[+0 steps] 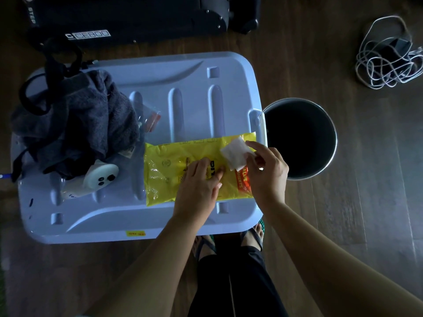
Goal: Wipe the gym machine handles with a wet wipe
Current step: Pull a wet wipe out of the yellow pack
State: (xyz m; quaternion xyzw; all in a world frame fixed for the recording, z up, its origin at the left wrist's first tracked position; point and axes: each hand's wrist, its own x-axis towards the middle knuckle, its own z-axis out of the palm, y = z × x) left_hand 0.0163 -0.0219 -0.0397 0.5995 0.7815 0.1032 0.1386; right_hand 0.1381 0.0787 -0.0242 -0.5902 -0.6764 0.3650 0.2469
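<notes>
While my left hand [198, 182] lies flat on the yellow wipes pack [183, 172], fingers spread and pressing on it without closing around anything, my right hand [266, 169] pinches a folded white wet wipe [234, 154] between thumb and fingertips, a narrow grip on its right edge. That wipe hangs just above the right end of the pack, over its orange panel.

The pack lies on a pale blue plastic lid [183, 83] that serves me as a tabletop, toward the lid's right and near edge. Left of the pack, also on the lid, sits a heap of dark grey towel [77, 124] with black straps [55, 72] looped over and beyond it. Just beside the pack's lower left corner lies a small white object with black buttons [101, 176], touching the towel's edge. Between the towel and the pack's far edge is a small clear bag with something orange inside [151, 120]; I cannot tell what it is.

Right of the pack, off the lid and touching its right edge, stands a round metal bin [299, 138] on the wooden floor [366, 202]. Beyond the lid, well apart from the pack, is the black gym machine [137, 17]; its handles I cannot make out. Far right of the pack, a tangle of white cable [386, 58] lies on the floor. Below the pack, past the lid's near edge, my feet in sandals [229, 243] stand on the floor.
</notes>
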